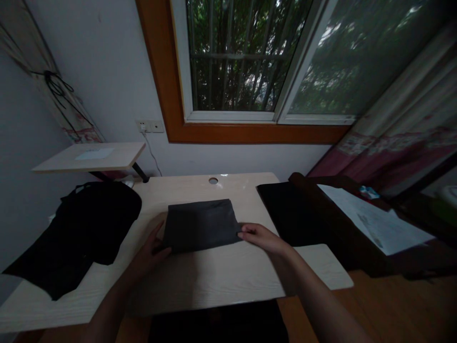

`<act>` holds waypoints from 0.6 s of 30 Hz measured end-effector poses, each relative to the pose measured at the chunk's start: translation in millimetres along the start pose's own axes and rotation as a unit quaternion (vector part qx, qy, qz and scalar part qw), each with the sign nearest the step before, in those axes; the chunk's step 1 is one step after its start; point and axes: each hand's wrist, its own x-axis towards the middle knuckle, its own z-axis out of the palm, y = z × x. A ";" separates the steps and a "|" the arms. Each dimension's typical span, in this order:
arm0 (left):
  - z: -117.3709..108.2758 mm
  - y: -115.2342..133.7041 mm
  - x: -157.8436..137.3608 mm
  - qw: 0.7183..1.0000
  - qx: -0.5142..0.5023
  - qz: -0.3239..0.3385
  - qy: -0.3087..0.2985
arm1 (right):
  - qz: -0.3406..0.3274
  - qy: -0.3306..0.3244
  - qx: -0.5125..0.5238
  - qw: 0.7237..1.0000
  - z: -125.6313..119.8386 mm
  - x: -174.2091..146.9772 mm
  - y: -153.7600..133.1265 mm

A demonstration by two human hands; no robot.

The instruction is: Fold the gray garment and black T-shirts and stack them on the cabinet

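A flat, dark grey, rectangular folded piece (202,226) lies on the pale wood desk (214,278) in front of me; whether it is cloth or thin plastic, I cannot tell. My right hand (260,237) is closed in a pinch on its lower right corner. At the opposite side, my left hand (153,247) rests by the left edge, thumb touching the lower left corner and fingers apart. Shadow dims the left fingers.
A black bag or garment (89,224) lies at the left, below a raised shelf (67,157) bearing a paper. To the right are a black flat item (289,209), a dark brown surface (342,224) and a white sheet (374,219). A window (246,57) is behind.
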 end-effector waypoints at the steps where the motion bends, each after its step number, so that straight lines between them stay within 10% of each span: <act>1: -1.7 3.0 0.9 1.000 0.000 -0.006 -0.009 | 0.014 0.009 0.020 1.000 1.4 0.4 -2.5; 18: 14.9 14.6 78.0 0.986 -0.149 -0.046 0.060 | -0.002 0.154 0.196 0.968 35.2 81.5 3.6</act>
